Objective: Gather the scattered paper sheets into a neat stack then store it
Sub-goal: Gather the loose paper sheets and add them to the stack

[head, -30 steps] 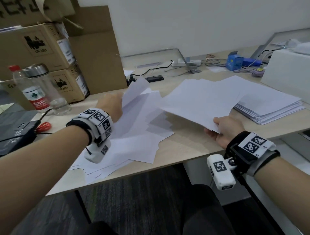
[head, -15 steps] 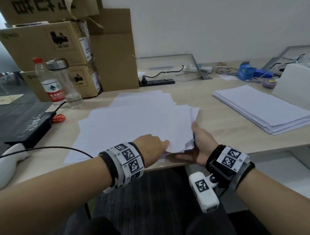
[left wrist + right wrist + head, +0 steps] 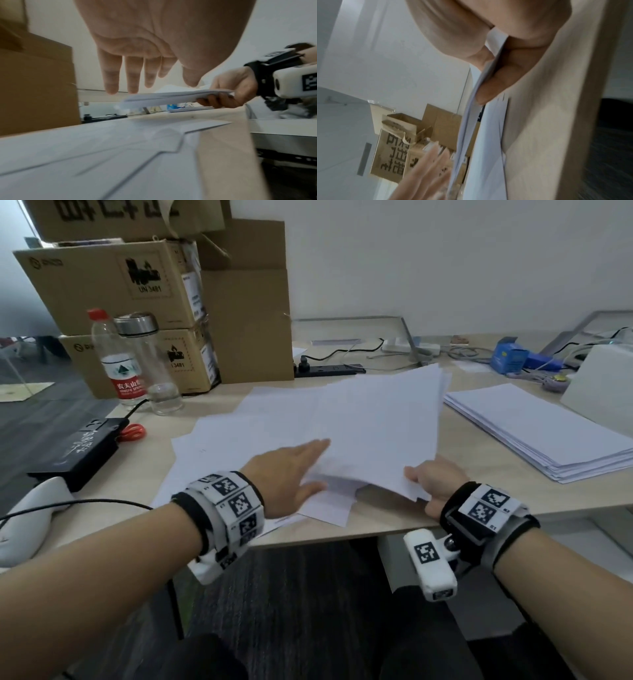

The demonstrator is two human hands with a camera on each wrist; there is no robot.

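White paper sheets point(image 3: 239, 446) lie loosely overlapped on the wooden desk point(image 3: 479, 484). My right hand point(image 3: 423, 479) grips the near right corner of a bundle of sheets point(image 3: 376, 422) and holds it tilted above the desk. The left wrist view shows that bundle point(image 3: 171, 97) pinched between the right thumb and fingers point(image 3: 219, 100). My left hand point(image 3: 303, 465) is open with straight fingers point(image 3: 130, 75), beside the bundle's near left edge and above the sheets on the desk point(image 3: 85, 155). In the right wrist view the bundle point(image 3: 471, 121) runs edge-on from the thumb.
A neat paper stack point(image 3: 534, 433) lies at the right, with a white box point(image 3: 603, 392) behind it. Cardboard boxes point(image 3: 113, 285), a water bottle point(image 3: 116, 361) and a glass flask point(image 3: 150, 364) stand at the back left. A black box point(image 3: 78, 450) and power strip point(image 3: 329, 369) are nearby.
The right hand has raised the bundle off the desk, tilting it up. The left hand has gone from resting on the pile's near edge to straight fingers beside the bundle.
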